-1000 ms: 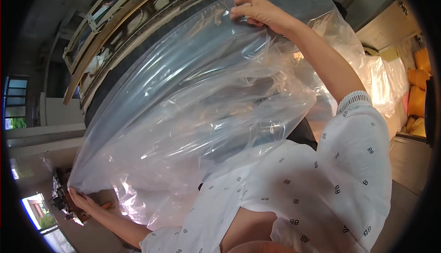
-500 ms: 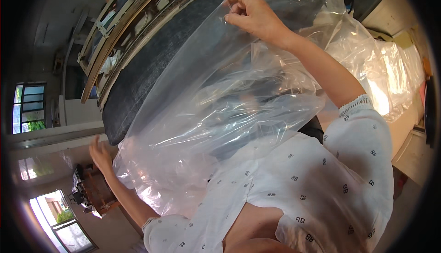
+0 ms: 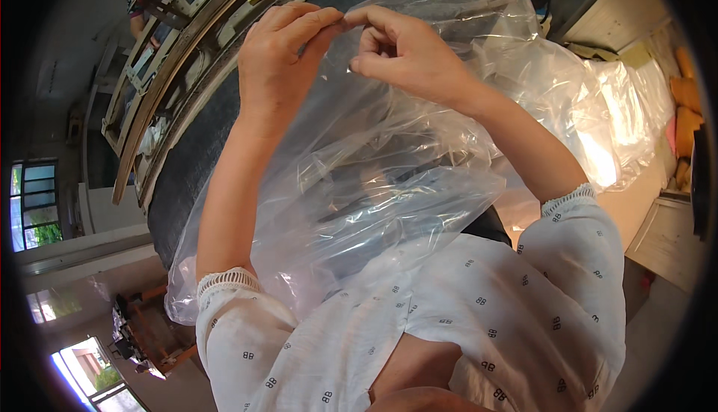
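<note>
A large sheet of clear plastic film [image 3: 359, 210] spreads in loose folds in front of me, over a dark padded surface [image 3: 196, 154]. My left hand [image 3: 283, 56] is raised at the film's far edge, its fingers pressed together in a pinch there. Right beside it is my right hand [image 3: 407, 53], with curled fingers gripping the film and the index fingertip meeting the left fingertips. The exact bit of film between the fingers is too thin to make out.
Long curved wooden rails [image 3: 161, 83] run along the far left of the dark surface. More crumpled film [image 3: 628, 105] lies to the right, near orange bundles [image 3: 686, 96] and a pale cabinet [image 3: 662, 236]. At lower left stands a reddish-brown frame [image 3: 153, 330]. Part of another person [image 3: 140, 0] shows at upper left.
My left hand has come up from the far left, where it was open and apart from the film, to meet my right hand. The right hand keeps hold near the same spot.
</note>
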`<act>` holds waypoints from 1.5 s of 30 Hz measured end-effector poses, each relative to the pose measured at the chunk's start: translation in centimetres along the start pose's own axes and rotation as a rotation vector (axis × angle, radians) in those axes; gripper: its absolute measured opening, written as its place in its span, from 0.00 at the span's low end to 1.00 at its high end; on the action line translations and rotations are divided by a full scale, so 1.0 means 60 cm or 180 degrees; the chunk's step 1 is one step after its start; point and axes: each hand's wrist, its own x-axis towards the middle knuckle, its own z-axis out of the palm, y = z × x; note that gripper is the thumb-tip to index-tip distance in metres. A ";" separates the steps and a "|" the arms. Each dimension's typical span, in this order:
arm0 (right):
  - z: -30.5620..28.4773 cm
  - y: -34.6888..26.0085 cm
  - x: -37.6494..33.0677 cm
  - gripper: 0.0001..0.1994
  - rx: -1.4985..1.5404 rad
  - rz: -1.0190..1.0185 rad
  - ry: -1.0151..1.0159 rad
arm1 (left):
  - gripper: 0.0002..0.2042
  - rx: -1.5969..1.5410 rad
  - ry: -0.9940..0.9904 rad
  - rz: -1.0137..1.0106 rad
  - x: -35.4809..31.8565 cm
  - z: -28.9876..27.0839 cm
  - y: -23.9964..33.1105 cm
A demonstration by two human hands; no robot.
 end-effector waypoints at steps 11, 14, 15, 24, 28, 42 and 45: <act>-0.063 -0.031 0.009 0.21 0.1980 0.1266 -0.0885 | 0.06 -0.1899 0.0444 -0.0866 -0.032 0.064 -0.012; -0.105 -0.031 0.032 0.23 0.1409 0.1380 -0.1169 | 0.04 -0.3940 0.0695 -0.1923 -0.044 0.086 0.000; -0.121 -0.022 0.048 0.20 -0.0517 0.0082 -0.0620 | 0.05 -0.4234 0.0717 -0.2131 -0.046 0.083 0.003; -0.046 -0.022 0.077 0.10 -0.1446 -0.1048 -0.0509 | 0.06 -0.4135 0.2072 -0.3099 -0.107 0.035 -0.027; -0.048 -0.011 0.028 0.10 -0.2236 -0.0646 -0.1787 | 0.11 -0.2933 0.2392 -0.3433 -0.227 -0.103 -0.109; -0.144 0.079 -0.258 0.15 -0.3089 0.1264 -0.3339 | 0.13 0.3512 0.1429 -0.2995 -0.761 -0.627 -0.317; -0.281 0.153 -0.325 0.10 -0.4913 0.2513 -0.3996 | 0.11 0.3577 0.0879 -0.3298 -0.748 -0.552 -0.391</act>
